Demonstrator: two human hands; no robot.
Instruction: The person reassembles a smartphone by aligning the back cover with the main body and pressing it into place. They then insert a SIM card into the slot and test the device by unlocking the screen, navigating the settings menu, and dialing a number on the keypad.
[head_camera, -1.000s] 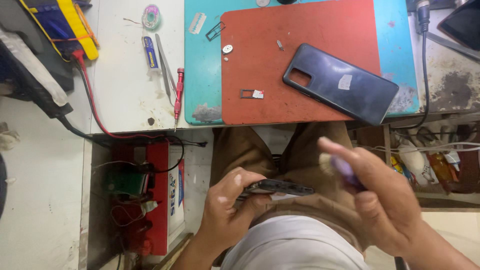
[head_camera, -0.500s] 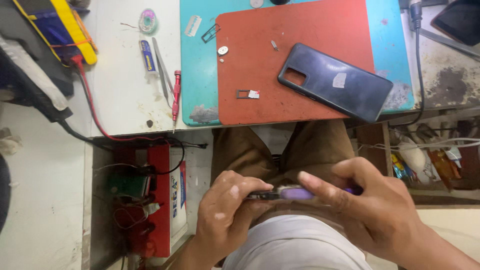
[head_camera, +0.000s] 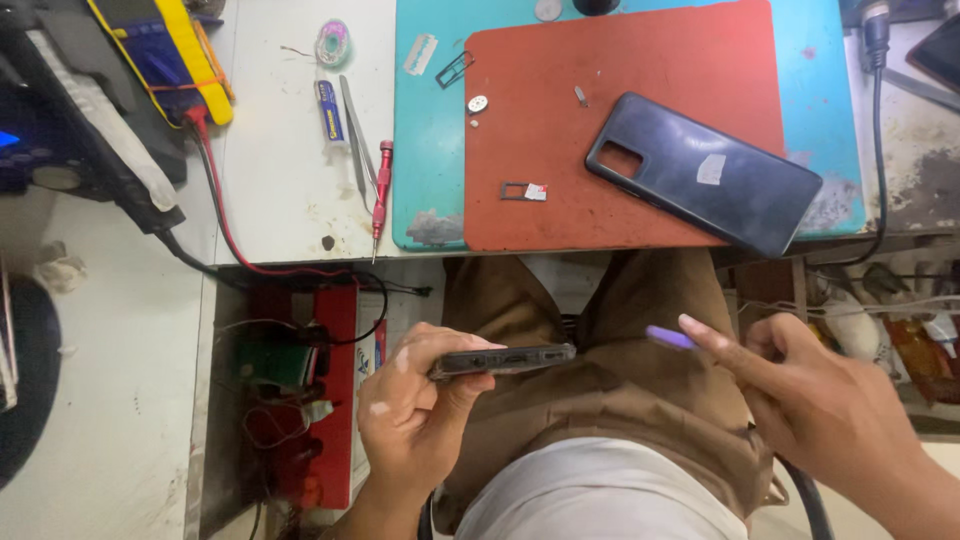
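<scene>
right hand (head_camera: 820, 400) drawn off phone (head_camera: 505, 359), left hand (head_camera: 420, 410) gripping

The left hand (head_camera: 415, 405) grips a phone (head_camera: 503, 359) edge-on over the lap. The right hand (head_camera: 815, 400) pinches a purple pick (head_camera: 670, 337), apart from the phone. A black case (head_camera: 703, 172) lies at the red mat's (head_camera: 620, 150) right edge.

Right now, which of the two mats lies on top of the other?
The red mat lies on top; the teal mat shows only as a border around its left, top and right edges.
</scene>
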